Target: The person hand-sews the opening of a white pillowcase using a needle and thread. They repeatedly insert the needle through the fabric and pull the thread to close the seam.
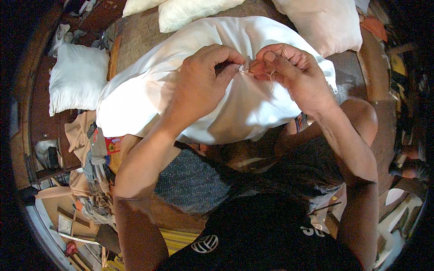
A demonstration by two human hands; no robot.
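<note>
A large, plump white cushion (140,86) lies across my lap and the wooden surface in front of me. Its cloth is drawn into a small pucker near the middle, with folds running out from it. My left hand (201,79) pinches the cloth at that pucker between thumb and fingertips. Just to the right, my right hand (296,72) is closed on a thin pale thread (271,80), which loops below the fingers and runs to the pucker. Whether a needle is in those fingers cannot be made out. The fingertips of both hands almost meet.
White pillows lie around: one at the left (79,77), one at the back (196,13), and a pinkish one at the back right (323,25). Beneath them is a brown wooden surface (140,40). Loose cloths (81,135) and a red packet (114,145) are at my left.
</note>
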